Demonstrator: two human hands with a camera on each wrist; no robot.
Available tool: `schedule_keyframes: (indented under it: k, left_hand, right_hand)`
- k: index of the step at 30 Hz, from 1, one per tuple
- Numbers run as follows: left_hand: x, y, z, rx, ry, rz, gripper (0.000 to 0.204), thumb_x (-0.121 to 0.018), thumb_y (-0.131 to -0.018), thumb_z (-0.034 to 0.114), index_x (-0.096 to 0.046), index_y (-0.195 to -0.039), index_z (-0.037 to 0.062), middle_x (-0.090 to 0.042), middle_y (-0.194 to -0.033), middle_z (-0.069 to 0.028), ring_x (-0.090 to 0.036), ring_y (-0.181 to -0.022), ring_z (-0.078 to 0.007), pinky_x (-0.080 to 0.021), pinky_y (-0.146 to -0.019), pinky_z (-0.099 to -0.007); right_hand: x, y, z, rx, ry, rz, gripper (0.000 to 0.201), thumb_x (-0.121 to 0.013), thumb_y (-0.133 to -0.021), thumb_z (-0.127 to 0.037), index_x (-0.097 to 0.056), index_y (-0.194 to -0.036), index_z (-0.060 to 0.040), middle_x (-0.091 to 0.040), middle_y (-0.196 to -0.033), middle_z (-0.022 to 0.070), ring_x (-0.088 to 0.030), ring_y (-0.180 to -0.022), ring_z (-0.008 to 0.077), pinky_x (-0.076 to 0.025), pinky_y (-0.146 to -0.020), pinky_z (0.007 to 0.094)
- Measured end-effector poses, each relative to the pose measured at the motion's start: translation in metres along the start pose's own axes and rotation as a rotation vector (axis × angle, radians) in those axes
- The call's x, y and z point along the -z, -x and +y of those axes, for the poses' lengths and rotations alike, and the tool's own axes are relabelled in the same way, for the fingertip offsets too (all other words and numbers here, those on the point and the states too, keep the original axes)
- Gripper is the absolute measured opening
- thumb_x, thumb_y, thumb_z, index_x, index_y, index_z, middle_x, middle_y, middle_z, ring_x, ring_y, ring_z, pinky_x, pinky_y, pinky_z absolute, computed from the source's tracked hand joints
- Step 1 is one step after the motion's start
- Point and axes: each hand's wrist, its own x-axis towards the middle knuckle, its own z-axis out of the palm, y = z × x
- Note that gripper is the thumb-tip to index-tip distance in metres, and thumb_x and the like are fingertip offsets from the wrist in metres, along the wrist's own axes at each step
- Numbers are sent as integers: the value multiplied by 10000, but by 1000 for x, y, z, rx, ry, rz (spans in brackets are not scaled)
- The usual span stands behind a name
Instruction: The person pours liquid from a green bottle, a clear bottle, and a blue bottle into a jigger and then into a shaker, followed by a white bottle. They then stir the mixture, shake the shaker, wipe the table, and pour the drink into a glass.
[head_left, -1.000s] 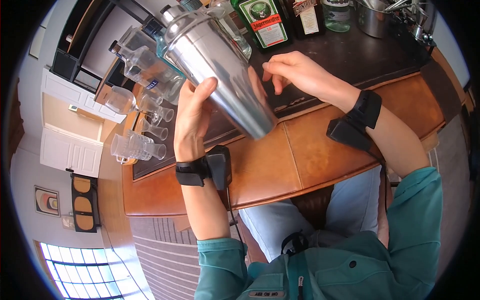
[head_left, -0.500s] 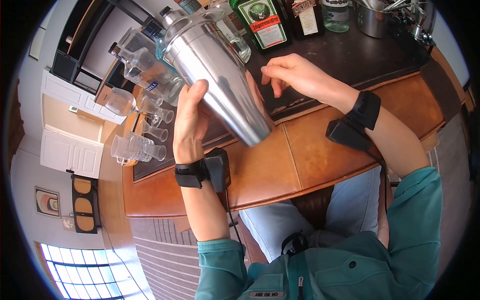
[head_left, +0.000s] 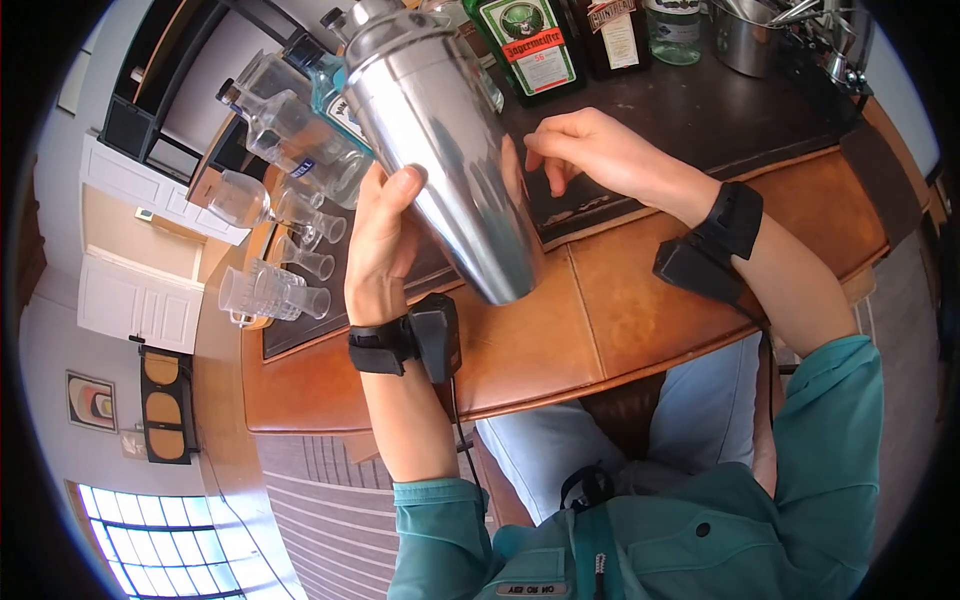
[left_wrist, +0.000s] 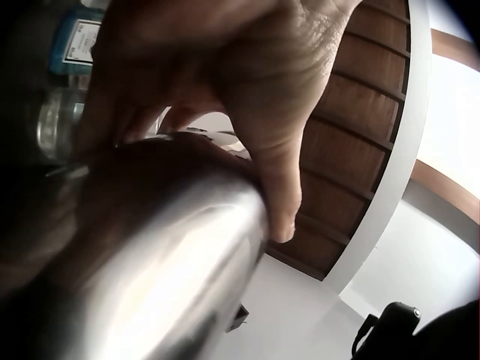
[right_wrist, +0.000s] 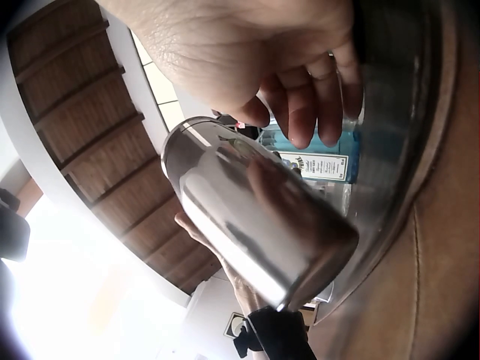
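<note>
A shiny steel cocktail shaker (head_left: pixel 435 140) is held tilted above the table's near edge, its capped top leaning away to the left and its base toward the person. My left hand (head_left: pixel 375 235) grips its side, the thumb lying along the near face. In the left wrist view the palm wraps the shaker's body (left_wrist: pixel 172 270), and the other fingers are partly hidden behind it. The right hand (head_left: pixel 605 150) hovers just right of the shaker, fingers loosely curled with nothing in them. From the right wrist view, those fingers (right_wrist: pixel 304 112) hang beside the steel wall, which reflects them.
Behind stand a green Jägermeister bottle (head_left: pixel 522 45), a dark brown bottle (head_left: pixel 608 35), a clear bottle (head_left: pixel 673 30) and a metal tin with bar tools (head_left: pixel 745 42). Blue and clear bottles (head_left: pixel 290 130) and several glasses (head_left: pixel 275 290) are at left. Tan leather (head_left: pixel 660 270) edges the table.
The shaker has swung slightly: its base has come nearer the person and its top has shifted right. The right hand stays almost where it was.
</note>
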Motion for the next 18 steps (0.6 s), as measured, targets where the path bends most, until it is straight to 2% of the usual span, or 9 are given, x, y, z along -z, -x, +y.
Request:
schedule_keyframes:
  k: [2, 3, 5, 8, 9, 15, 18]
  left_hand:
    - [-7, 0, 4, -22, 57, 44, 687, -708, -696, 369, -436, -1131, -87, -570, -1016, -135, -570, -894, -187, -456, -781, -304]
    - [-4, -2, 5, 23, -34, 44, 724, -708, -691, 392, -422, -1145, -94, -564, -1022, -144, -558, -924, -198, -449, -802, -314]
    - [-7, -4, 4, -40, -132, 59, 768, -697, -684, 433, -409, -1160, -97, -560, -1016, -149, -552, -932, -198, -453, -793, -314]
    - [-1, 3, 1, -6, 3, -3, 802, -690, -674, 473, -406, -1169, -92, -560, -1009, -147, -549, -935, -193, -457, -784, -315]
    - [-1, 4, 1, 12, 6, 40, 819, -681, -671, 501, -407, -1167, -91, -556, -1021, -152, -554, -924, -196, -460, -783, -316]
    - [-5, -2, 4, 22, -51, 42, 705, -723, -684, 363, -425, -1144, -81, -572, -994, -141, -569, -897, -188, -460, -780, -297]
    - [-5, -1, 6, 27, -54, -38, 688, -744, -668, 320, -428, -1139, -71, -566, -1016, -132, -563, -914, -183, -453, -791, -291]
  right_hand:
    - [1, 1, -2, -17, 5, -11, 334, -459, -887, -263, -594, -799, 30, -566, -586, 52, -551, -579, 117, -455, -594, 256]
    - [0, 0, -2, -17, 4, -10, 334, -459, -887, -263, -594, -799, 30, -566, -586, 52, -551, -579, 117, -455, -594, 256]
    - [0, 1, -1, -22, 6, -4, 333, -462, -886, -260, -593, -795, 33, -563, -585, 52, -553, -575, 117, -455, -591, 251]
    - [0, 1, -3, -26, 2, -26, 335, -460, -890, -260, -591, -799, 35, -562, -584, 53, -555, -577, 117, -455, -591, 246]
    - [-1, 1, -3, -24, 2, -26, 335, -460, -890, -260, -591, -799, 35, -562, -584, 53, -555, -577, 117, -455, -591, 246]
    - [0, 2, -2, -13, -21, -34, 351, -461, -896, -285, -591, -808, 29, -563, -592, 51, -557, -580, 119, -457, -592, 244]
    - [0, 3, -5, -5, -8, -28, 375, -444, -903, -308, -589, -823, 28, -561, -591, 51, -557, -582, 120, -459, -589, 246]
